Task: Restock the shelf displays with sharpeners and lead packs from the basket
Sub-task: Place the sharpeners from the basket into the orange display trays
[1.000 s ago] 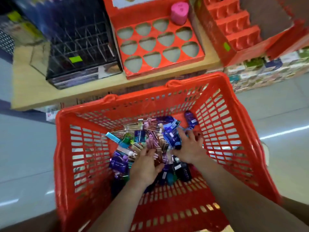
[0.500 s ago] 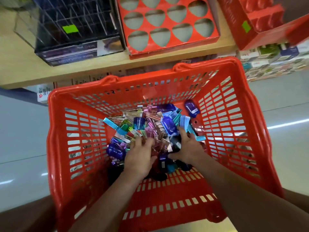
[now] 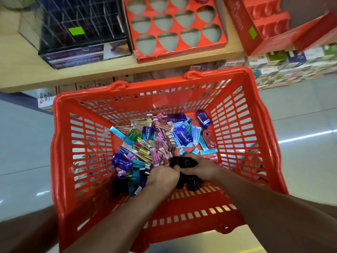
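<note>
A red plastic basket [image 3: 65,161] holds a heap of shiny lead packs [image 3: 156,143] in pink, gold, blue and green, plus purple sharpeners [image 3: 203,118]. Both my hands are down inside it near the front of the heap. My right hand [image 3: 204,169] is closed around a black sharpener [image 3: 184,162]. My left hand [image 3: 163,177] is curled beside it, fingers touching the same dark items; what it grips is hidden. More black sharpeners [image 3: 193,182] lie under my hands.
On the wooden shelf [image 3: 21,70] beyond the basket stand a black divided display rack [image 3: 82,30], a red tray with heart-shaped holes [image 3: 175,26] and a red stepped display [image 3: 262,28]. Small boxes [image 3: 291,66] fill the shelf below. Pale floor lies on both sides.
My hands have drawn back toward the near side of the heap and closed together on black sharpeners. The camera view has tilted down slightly.
</note>
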`<act>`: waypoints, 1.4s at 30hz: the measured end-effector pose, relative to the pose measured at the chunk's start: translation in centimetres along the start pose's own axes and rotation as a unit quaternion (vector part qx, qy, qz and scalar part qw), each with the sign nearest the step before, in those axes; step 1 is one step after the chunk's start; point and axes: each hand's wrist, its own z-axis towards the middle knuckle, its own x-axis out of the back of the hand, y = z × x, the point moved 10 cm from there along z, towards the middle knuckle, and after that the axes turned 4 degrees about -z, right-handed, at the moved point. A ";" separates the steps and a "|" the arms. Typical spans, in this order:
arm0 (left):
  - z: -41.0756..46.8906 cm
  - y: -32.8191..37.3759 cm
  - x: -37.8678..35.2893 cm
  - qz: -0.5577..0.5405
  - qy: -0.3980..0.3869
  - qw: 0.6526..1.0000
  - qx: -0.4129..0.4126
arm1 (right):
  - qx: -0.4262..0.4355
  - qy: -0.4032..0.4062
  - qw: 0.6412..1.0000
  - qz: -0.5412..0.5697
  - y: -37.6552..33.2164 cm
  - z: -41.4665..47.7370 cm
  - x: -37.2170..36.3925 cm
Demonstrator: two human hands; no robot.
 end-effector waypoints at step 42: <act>-10.6 -0.2 35.0 -0.382 0.373 0.839 -0.103 | 0.473 0.225 0.829 0.197 -24.8 -22.7 16.9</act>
